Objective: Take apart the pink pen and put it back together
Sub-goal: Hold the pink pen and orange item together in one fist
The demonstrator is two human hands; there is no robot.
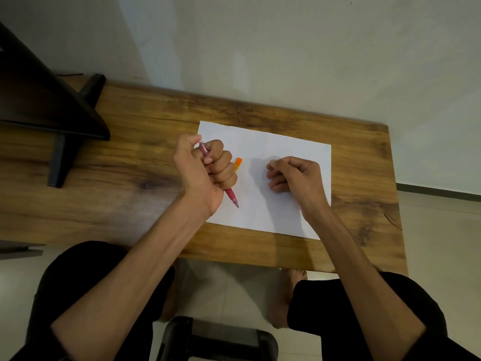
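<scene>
My left hand [205, 168] grips the pink pen [231, 196] in a fist, fingers wrapped round its barrel. The pen's tip points down toward me over the white sheet of paper [273, 204], and its clear pink top end sticks out above the fist by my thumb. The middle of the pen is hidden inside the fist. My right hand [294, 175] rests on the paper to the right, fingers loosely curled, with nothing seen in it.
An orange pen [238, 162] lies on the paper, mostly hidden behind my left fist. The paper lies on a wooden table [130, 162]. A black stand [59, 110] occupies the table's left end. The table's right edge is near the paper.
</scene>
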